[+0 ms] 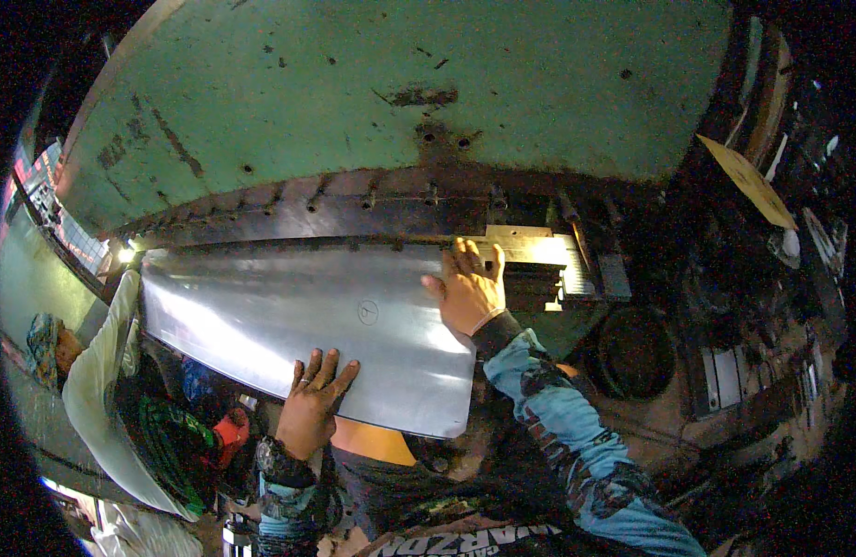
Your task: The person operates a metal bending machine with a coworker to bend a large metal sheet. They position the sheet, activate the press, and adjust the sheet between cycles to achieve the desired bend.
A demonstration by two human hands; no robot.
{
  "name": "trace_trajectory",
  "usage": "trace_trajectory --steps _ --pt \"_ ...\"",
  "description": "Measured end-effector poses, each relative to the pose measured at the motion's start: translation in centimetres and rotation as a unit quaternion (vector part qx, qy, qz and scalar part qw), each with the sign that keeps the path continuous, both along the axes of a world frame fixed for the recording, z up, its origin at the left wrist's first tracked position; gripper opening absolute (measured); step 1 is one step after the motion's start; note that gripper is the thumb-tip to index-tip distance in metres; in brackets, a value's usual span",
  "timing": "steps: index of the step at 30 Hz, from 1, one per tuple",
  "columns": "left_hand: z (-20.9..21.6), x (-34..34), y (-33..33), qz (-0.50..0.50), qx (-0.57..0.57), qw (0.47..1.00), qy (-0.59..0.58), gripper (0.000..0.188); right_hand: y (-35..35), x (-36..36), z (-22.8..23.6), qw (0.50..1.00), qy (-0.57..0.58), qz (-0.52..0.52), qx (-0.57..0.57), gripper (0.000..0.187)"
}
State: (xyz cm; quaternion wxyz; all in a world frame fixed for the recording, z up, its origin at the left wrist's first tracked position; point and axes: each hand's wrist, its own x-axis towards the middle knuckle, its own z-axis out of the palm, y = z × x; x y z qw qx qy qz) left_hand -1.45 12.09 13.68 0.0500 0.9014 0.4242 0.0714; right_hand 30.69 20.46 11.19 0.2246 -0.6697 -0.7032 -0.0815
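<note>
A large shiny metal sheet (261, 306) with a small circled hand-drawn mark spans in front of me, its far edge in under the dark tooling bar (344, 213) of a green machine. My left hand (309, 408) rests on the sheet's near edge, fingers spread and a ring on one. Farther off, my right hand (470, 292) lies at the sheet's right end, fingers apart, its fingertips close to a bright metal block (521, 246) at the tooling. Both palms face down, and neither hand wraps round the sheet.
The machine's green upper plate (354, 93) fills the far side. At left, a co-worker in a light covering (103, 399) has a red-gloved hand (228, 433) below the sheet. A dark round container (635, 353) and a yellowish panel (748, 181) are at right.
</note>
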Motion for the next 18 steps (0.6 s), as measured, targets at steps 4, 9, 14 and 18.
trace_trajectory --steps 4,9,14,18 --pt "0.1 -0.3 0.1 0.005 -0.017 1.0 0.004 0.097 -1.4 -0.1 0.5 0.999 -0.013 0.005 0.048 0.057" --pt "-0.4 -0.3 0.3 0.011 -0.009 0.999 0.041 0.095 -4.2 1.6 -1.3 0.954 0.184 -0.081 0.223 0.04" --pt "-1.7 0.2 0.7 -0.034 -0.003 0.999 0.008 0.093 -6.4 2.9 -4.6 0.719 0.69 -0.025 0.078 0.034" --pt "-3.1 0.2 1.6 -0.012 -0.016 0.999 0.041 0.097 -4.9 2.7 -8.7 0.617 0.787 0.006 -0.006 0.035"
